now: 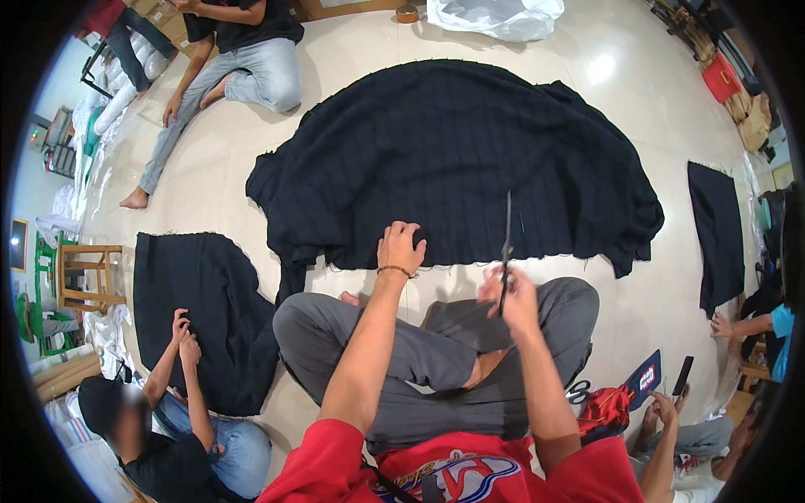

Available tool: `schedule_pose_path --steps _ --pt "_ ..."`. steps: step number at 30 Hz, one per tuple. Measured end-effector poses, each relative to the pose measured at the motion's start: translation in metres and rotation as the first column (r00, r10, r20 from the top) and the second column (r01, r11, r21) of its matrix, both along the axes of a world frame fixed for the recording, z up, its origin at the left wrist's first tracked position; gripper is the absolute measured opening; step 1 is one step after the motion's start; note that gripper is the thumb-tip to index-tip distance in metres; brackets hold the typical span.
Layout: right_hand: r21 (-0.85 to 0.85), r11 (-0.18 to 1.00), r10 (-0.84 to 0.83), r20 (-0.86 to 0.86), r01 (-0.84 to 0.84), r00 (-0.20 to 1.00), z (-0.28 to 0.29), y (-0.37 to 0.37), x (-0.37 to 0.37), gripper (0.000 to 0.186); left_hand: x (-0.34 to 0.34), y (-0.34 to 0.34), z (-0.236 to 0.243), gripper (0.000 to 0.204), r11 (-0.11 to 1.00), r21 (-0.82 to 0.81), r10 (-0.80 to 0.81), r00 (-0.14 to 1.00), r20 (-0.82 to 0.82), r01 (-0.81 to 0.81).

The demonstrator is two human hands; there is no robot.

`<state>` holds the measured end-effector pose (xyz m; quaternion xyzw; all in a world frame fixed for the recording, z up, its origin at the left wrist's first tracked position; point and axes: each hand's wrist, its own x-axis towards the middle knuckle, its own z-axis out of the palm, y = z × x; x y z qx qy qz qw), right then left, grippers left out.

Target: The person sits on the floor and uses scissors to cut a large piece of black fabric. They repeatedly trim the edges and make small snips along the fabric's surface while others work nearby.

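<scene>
A large dark cloth (pixel 453 151) with frayed edges lies in a heap on the floor in front of me. My left hand (pixel 401 247) rests on its near edge, fingers bent and a little apart, with a beaded bracelet on the wrist. My right hand (pixel 511 298), slightly blurred, grips black scissors (pixel 506 260), whose long blades point up over the cloth's near edge. My crossed legs in grey trousers are below both hands.
Co-workers sit at lower left (pixel 184 436), upper left (pixel 251 67) and right (pixel 671 453). Smaller dark cloths (pixel 201 318) (pixel 713 226) lie either side. Another pair of scissors (pixel 577 394) and a red bag (pixel 604 411) are by my right knee; a wooden stool (pixel 88 277) stands left.
</scene>
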<state>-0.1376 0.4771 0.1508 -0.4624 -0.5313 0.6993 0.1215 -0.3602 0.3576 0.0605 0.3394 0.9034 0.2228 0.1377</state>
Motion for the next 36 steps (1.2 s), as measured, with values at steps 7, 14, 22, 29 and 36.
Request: schedule_pose_path --steps 7,14,22,29,36 --pt "0.631 0.656 0.132 0.443 -0.413 0.887 -0.07 0.136 -0.045 0.055 -0.018 0.008 0.017 0.085 0.864 -0.478 -0.208 0.977 -0.053 0.158" --pt "0.56 0.69 0.052 0.593 -0.458 0.803 -0.062 0.097 -0.019 0.058 0.006 -0.001 0.032 0.084 0.751 -0.576 -0.262 0.947 0.186 0.321" --pt "0.564 0.801 -0.009 0.346 -0.201 0.938 -0.038 0.111 -0.041 0.058 -0.048 0.034 0.043 0.063 0.707 -0.264 -0.408 0.684 0.605 0.656" --pt "0.204 0.972 0.132 -0.048 -0.12 0.99 -0.051 0.176 -0.154 0.045 -0.191 0.191 0.019 0.023 0.962 0.27 -0.11 0.969 0.221 0.047" --pt "0.044 0.997 -0.056 -0.141 0.063 0.988 -0.1 0.176 -0.17 0.049 -0.285 0.291 -0.034 0.028 0.962 0.268 -0.016 0.99 -0.137 0.052"
